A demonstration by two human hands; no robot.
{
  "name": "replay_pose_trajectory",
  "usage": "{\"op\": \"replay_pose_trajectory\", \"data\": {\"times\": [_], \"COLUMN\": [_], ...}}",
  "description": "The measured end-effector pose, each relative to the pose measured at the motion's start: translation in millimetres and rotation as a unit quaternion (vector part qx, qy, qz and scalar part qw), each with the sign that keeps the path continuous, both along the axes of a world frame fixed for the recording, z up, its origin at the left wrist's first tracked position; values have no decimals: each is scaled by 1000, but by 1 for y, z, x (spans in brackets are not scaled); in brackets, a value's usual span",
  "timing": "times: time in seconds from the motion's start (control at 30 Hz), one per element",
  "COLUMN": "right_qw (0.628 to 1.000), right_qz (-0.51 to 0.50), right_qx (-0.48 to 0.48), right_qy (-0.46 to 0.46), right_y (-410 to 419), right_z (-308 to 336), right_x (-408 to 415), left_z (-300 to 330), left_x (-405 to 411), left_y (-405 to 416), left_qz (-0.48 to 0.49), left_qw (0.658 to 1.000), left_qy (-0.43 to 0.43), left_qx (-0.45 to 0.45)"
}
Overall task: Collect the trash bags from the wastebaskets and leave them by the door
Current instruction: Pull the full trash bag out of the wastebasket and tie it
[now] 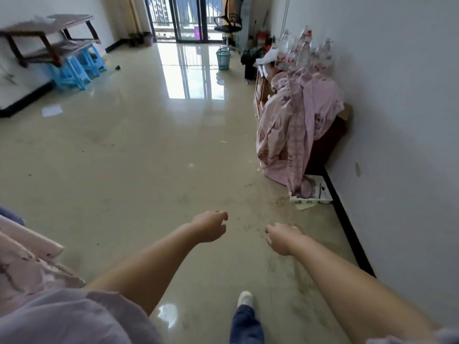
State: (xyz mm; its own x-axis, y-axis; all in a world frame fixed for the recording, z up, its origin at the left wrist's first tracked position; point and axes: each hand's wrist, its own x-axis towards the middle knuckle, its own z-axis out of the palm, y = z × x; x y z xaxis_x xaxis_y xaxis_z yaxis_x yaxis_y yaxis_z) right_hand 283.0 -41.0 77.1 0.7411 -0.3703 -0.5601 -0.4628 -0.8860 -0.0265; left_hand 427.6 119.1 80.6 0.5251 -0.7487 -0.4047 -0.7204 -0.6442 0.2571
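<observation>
Far down the room a teal mesh wastebasket (pixel 223 60) stands on the shiny tiled floor near the balcony door. Just right of it a black wastebasket with a black trash bag (pixel 249 63) sits against the low cabinet. My left hand (pixel 210 227) and my right hand (pixel 282 238) reach out in front of me over the bare floor, both with loosely curled fingers and nothing in them. Both hands are far from the baskets.
A low cabinet draped in pink cloth (pixel 295 125) with plastic bottles (pixel 303 50) lines the right wall. A black office chair (pixel 229 23) stands by the glass balcony door (pixel 188 18). Blue stools (pixel 77 68) under wooden tables are at left. Pink bedding (pixel 24 256) lies bottom left.
</observation>
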Motion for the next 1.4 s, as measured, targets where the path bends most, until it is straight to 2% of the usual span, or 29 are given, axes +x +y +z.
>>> {"op": "replay_pose_trajectory", "data": {"times": [0.13,0.33,0.63,0.87,1.1,1.4], "right_qw": [1000,996,986,988,992,990], "right_qz": [27,86,163,151,121,138], "right_qx": [-10,-32,-6,2,32,27], "right_qy": [-8,2,18,22,12,8], "right_y": [-39,-105,-140,-159,-189,-292], "right_z": [-2,0,-13,-21,-22,-43], "right_x": [90,245,460,653,806,1024], "left_z": [-3,-10,-27,-27,-15,-27], "left_x": [80,219,401,589,765,979], "left_y": [-32,-61,-68,-86,-122,-218], "left_qz": [29,133,193,188,168,170], "left_qw": [1000,990,980,982,985,985], "left_qy": [8,46,38,26,42,32], "left_qx": [-9,-25,12,17,26,11]}}
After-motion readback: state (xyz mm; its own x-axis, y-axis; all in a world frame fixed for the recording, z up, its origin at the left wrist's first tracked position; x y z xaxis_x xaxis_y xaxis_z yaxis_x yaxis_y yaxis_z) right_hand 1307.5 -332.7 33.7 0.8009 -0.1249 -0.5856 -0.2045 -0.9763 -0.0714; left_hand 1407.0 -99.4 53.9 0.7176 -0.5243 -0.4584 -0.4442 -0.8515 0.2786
